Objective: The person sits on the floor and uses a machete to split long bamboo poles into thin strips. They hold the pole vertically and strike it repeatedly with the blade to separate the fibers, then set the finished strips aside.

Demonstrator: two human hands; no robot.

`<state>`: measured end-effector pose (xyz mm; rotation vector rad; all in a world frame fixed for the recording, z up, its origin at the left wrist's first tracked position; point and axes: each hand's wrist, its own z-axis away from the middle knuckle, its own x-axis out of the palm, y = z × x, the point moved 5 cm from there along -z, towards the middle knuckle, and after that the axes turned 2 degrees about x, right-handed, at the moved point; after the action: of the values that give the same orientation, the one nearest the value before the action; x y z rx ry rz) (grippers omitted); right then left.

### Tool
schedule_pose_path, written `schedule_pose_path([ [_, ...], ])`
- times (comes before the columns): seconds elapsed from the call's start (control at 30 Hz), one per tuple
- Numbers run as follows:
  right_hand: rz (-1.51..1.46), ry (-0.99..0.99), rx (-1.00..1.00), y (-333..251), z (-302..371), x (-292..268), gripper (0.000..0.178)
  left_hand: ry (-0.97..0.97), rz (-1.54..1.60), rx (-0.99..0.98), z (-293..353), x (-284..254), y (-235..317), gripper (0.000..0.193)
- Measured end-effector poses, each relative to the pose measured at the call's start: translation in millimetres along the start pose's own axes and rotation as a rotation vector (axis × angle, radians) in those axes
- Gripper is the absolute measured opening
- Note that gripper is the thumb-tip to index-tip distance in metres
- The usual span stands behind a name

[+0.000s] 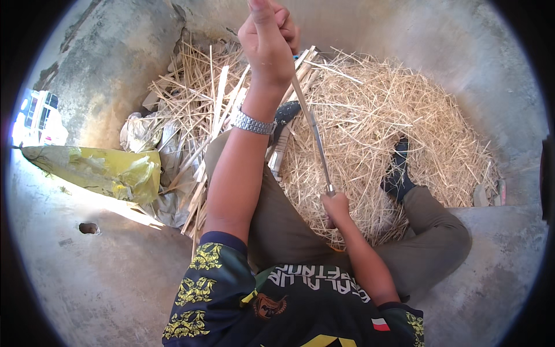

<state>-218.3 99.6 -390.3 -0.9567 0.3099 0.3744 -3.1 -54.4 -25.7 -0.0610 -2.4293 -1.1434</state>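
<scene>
My left hand [269, 40] is raised at the far top of the view, fingers curled closed and thumb up. A thin pale strip [299, 92], bamboo or wood, runs down from behind this hand; its grip on the strip is partly hidden. Lower and to the right, my right hand [336, 209] is wrapped around the handle of a long, narrow knife [321, 151]. The metal blade points up and slightly left, in line with the strip and seeming to meet it. Where the two touch is hard to make out.
Between my legs and beyond lies a big heap of thin shavings [370, 110]. Longer split strips [219, 92] pile up at the left, beside a yellow sack [110, 170]. Concrete walls [404, 29] enclose the far side. The ledge [133, 260] has a small hole [88, 228].
</scene>
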Motion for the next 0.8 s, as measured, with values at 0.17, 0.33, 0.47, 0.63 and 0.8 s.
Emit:
schedule_pose_path([
  [0.17, 0.064, -0.032, -0.021, -6, -2, -10, 0.028, -0.038, -0.051, 0.041, -6, -4, -1, 0.06],
  [0.33, -0.174, 0.096, -0.199, -41, 10, -30, 0.027, 0.009, 0.076, -0.059, -6, -9, -2, 0.062],
  [0.47, -0.57, 0.011, -0.212, -45, 15, -24, 0.029, -0.071, 0.038, -0.117, 0, -2, 6, 0.065],
  [0.63, -0.393, -0.221, 0.048, -8, 1, 4, 0.021, -0.084, -0.062, -0.146, 8, 14, 5, 0.067],
  [0.8, -0.29, -0.231, 0.346, 12, 0, 1, 0.021, -0.026, -0.061, -0.083, -4, 2, 0, 0.066],
])
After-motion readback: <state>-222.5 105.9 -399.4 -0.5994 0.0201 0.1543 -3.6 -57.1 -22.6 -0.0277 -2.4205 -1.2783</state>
